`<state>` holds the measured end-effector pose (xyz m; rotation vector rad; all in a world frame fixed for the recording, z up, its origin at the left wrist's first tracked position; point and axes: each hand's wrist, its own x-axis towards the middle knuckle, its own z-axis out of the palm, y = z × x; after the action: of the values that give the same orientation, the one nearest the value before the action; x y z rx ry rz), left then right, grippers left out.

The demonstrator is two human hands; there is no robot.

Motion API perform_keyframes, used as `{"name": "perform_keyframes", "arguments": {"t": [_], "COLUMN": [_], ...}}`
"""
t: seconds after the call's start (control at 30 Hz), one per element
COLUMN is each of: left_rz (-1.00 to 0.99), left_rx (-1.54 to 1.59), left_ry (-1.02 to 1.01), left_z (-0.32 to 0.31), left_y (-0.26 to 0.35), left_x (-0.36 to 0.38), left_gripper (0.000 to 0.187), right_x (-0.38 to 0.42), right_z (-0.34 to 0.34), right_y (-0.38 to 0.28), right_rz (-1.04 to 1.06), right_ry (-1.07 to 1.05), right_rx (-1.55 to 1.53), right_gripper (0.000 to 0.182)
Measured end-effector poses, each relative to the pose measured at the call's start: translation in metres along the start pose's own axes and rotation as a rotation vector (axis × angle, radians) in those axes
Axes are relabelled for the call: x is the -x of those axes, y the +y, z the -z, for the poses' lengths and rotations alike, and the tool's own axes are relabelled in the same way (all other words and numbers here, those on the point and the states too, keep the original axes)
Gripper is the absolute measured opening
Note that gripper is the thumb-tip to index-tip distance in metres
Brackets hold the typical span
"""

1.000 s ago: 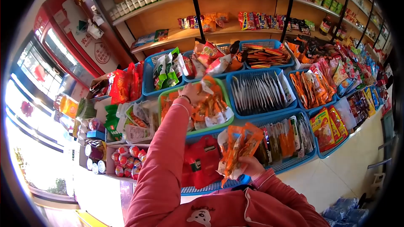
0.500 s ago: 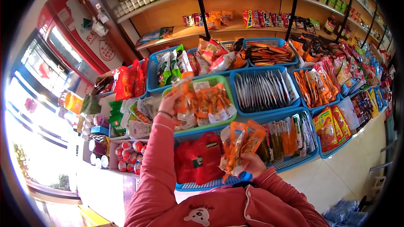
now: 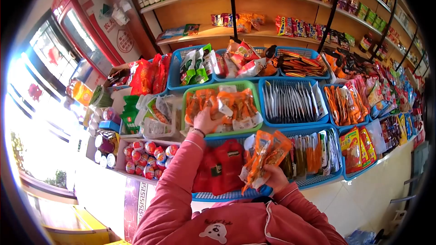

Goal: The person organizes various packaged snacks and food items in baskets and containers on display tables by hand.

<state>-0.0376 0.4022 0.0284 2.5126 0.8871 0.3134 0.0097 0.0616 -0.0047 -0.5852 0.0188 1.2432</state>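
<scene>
My left hand (image 3: 207, 120) reaches into the green basket (image 3: 257, 129), its fingers spread on the orange snack packets (image 3: 200, 100) at the left part of the basket. Several more orange packets lie on the basket's right side. Close to my body, my right hand (image 3: 275, 178) is closed round a bunch of orange packets (image 3: 263, 154) with clear and white edges. This bunch is above the blue baskets in front of me, just right of a red package (image 3: 220, 168).
Blue baskets of upright white packets (image 3: 290, 102), orange packets and green-white bags (image 3: 195, 66) surround the green basket. To the left are a clear plastic container (image 3: 159, 124) and a box of red-and-white eggs (image 3: 147, 159). Stocked shelves (image 3: 268, 31) stand behind.
My left hand has moved down and right onto the packets in the green basket; the raised packet near it is no longer held up. The view has shifted slightly left.
</scene>
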Motion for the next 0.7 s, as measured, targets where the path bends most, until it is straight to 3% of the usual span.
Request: {"name": "perform_keyframes", "arguments": {"t": [0.13, 0.17, 0.27, 0.4, 0.5, 0.6, 0.63, 0.7], "left_rz": [-0.102, -0.211, -0.272, -0.319, -0.395, -0.311, -0.222, -0.123], "left_rx": [0.022, 0.0, -0.083, -0.117, -0.183, -0.085, -0.07, 0.122], "left_ry": [0.093, 0.125, 0.001, 0.037, 0.183, 0.284, 0.179, 0.311], "left_z": [-0.007, -0.007, -0.003, -0.004, 0.008, 0.028, 0.039, 0.021], "left_y": [0.007, 0.007, 0.018, 0.025, 0.026, 0.016, 0.013, -0.01], "left_x": [0.013, 0.016, 0.023, 0.031, 0.029, 0.02, 0.019, 0.011], "left_gripper": [0.062, 0.062, 0.057, 0.056, 0.05, 0.043, 0.05, 0.05], "right_x": [0.004, 0.002, 0.002, 0.004, 0.003, 0.003, 0.004, 0.005], "right_z": [0.0, -0.001, -0.002, -0.001, 0.004, 0.001, -0.001, -0.003], "right_y": [0.0, 0.0, 0.0, -0.001, -0.002, -0.002, -0.003, -0.003], "right_rz": [-0.003, 0.002, 0.002, 0.004, -0.003, -0.016, -0.023, -0.019], "right_ry": [-0.013, -0.009, 0.019, 0.042, 0.04, 0.021, 0.008, 0.033], "right_rx": [0.005, 0.002, 0.031, 0.021, -0.019, -0.029, -0.023, -0.002], "right_gripper": [0.05, 0.05, 0.049, 0.049, 0.05, 0.05, 0.051, 0.051]}}
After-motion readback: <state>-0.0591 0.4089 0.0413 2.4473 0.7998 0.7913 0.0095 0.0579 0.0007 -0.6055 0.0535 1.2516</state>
